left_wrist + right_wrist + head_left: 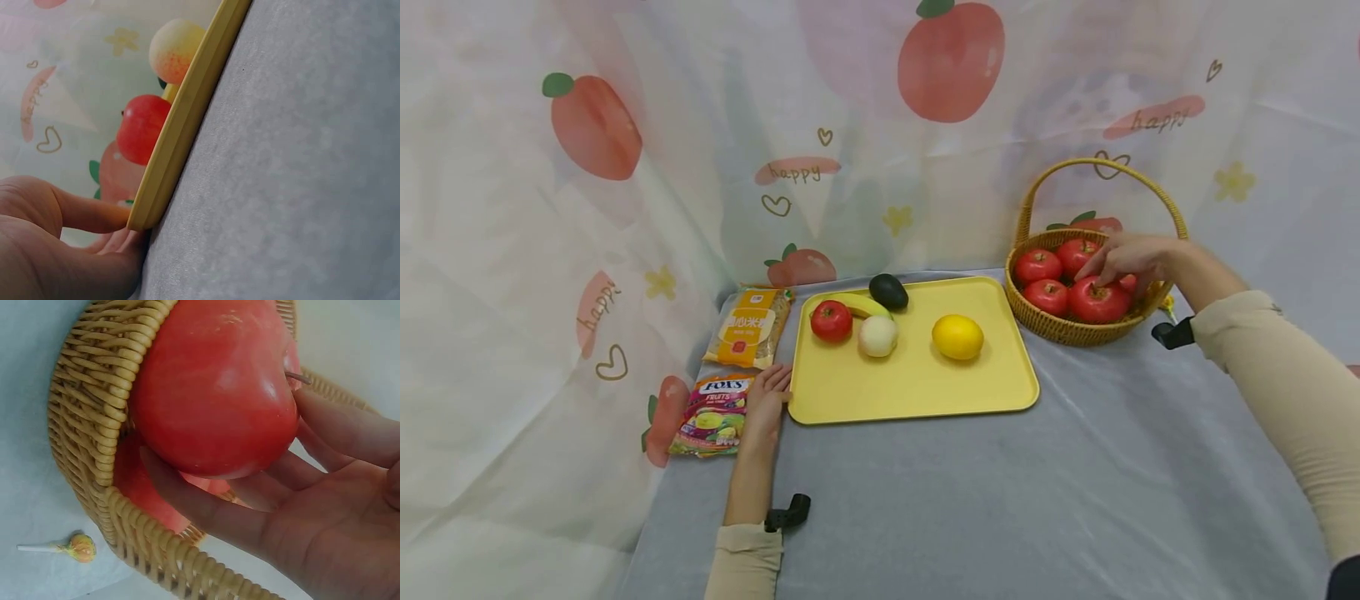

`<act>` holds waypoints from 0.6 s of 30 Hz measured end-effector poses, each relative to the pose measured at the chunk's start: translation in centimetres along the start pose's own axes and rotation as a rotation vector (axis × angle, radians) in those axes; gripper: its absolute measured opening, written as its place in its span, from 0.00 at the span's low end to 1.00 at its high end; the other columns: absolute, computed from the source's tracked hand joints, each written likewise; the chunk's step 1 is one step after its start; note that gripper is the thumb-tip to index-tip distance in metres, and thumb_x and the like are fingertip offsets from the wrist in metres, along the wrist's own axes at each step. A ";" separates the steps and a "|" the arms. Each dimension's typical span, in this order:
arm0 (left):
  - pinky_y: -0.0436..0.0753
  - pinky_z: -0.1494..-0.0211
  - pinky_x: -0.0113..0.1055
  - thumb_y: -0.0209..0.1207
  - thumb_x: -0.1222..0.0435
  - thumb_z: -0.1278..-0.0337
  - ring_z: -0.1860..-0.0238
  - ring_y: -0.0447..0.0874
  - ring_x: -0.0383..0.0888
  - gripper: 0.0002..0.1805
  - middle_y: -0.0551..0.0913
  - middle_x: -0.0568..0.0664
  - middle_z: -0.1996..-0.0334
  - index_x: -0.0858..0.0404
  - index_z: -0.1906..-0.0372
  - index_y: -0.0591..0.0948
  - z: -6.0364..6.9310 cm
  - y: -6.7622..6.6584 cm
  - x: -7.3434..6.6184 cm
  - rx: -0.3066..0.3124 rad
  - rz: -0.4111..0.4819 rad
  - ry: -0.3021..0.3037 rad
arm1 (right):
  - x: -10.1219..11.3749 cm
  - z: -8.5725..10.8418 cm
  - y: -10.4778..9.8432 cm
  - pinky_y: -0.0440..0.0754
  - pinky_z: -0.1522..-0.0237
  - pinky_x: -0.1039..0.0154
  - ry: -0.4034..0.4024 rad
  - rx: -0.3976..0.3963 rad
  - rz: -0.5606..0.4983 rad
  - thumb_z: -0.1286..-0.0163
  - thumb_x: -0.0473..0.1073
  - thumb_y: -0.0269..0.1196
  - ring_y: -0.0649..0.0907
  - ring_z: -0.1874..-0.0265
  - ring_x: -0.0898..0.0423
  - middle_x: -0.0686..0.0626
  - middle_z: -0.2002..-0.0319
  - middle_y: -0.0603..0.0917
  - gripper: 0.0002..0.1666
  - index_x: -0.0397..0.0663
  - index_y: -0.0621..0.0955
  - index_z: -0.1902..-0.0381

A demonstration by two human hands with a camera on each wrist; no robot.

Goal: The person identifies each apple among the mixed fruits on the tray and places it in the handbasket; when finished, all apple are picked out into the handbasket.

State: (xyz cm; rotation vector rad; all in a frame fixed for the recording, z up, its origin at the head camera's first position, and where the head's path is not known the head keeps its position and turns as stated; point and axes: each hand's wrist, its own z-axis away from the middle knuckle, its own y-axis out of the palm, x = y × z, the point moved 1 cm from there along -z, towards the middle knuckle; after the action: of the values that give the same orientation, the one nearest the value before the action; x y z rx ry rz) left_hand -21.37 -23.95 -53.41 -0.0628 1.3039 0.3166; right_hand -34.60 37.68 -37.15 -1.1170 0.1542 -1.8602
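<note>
My left hand (767, 398) is at the near left corner of the yellow tray (880, 396), one digit on the rim and the others against its outer side in the left wrist view. On the tray lie a red apple (831, 322), a banana (859, 302), a pale peach (877, 337), a yellow lemon (957, 337) and a dark oval fruit (889, 292) by the far rim. Inside the wicker basket (1078, 333), my right hand (1127, 260) has its fingers around a red apple (215, 394). Several other red apples (1038, 265) sit there too.
Left of the tray lie an orange grain packet (748, 327) and a purple candy bag (713, 414). The basket's tall handle (1093, 161) arches over the apples. A lollipop (78, 547) is beside the basket. Printed fabric (865, 125) hangs behind the grey cloth-covered table (955, 500).
</note>
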 end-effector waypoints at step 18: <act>0.66 0.22 0.45 0.46 0.87 0.35 0.24 0.67 0.53 0.38 0.67 0.63 0.24 0.67 0.21 0.60 0.1 -0.2 0.2 0.000 -0.005 -0.016 | -0.5 -0.7 1.1 0.66 0.35 0.32 0.006 -0.117 -0.128 0.26 0.32 0.48 0.63 0.34 0.33 0.42 0.41 0.83 0.32 0.27 0.66 0.25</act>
State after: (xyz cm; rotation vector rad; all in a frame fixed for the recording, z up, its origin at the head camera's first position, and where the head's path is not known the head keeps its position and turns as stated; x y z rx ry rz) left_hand -21.21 -24.11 -53.64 -0.0634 1.2878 0.3128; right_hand -34.33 37.20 -38.41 -1.2257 0.2007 -1.9896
